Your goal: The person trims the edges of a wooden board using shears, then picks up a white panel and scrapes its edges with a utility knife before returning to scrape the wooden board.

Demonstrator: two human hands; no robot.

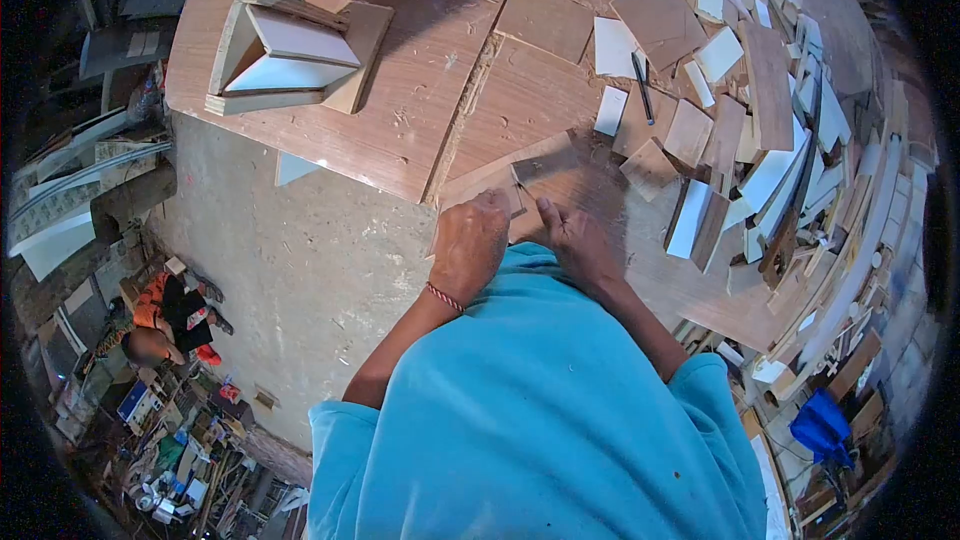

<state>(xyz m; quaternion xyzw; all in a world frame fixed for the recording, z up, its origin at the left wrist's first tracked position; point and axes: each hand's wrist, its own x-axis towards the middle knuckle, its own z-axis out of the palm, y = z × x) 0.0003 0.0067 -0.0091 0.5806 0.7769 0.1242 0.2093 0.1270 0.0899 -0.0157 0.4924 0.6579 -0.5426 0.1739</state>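
Observation:
Just in front of my body, at the near edge of the table, both hands are close together over flat wooden pieces (550, 168). My left hand (475, 242) is closed like a fist, knuckles up, beside the pale wooden strip at the left; what its fingers hold is hidden. My right hand (585, 245) is also closed, its thumb pointing toward the left hand. A thin dark sliver (522, 188), too small to name, shows between the two hands over the wood. Behind them a black pen (642, 88) lies on the offcuts.
An assembled wooden frame with white panels (300, 45) stands at the table's far left. Many wood and white-faced offcuts (690, 130) pile up on the right. A seam full of sawdust (470, 100) crosses the tabletop. A person (170, 315) sits low on the left among clutter.

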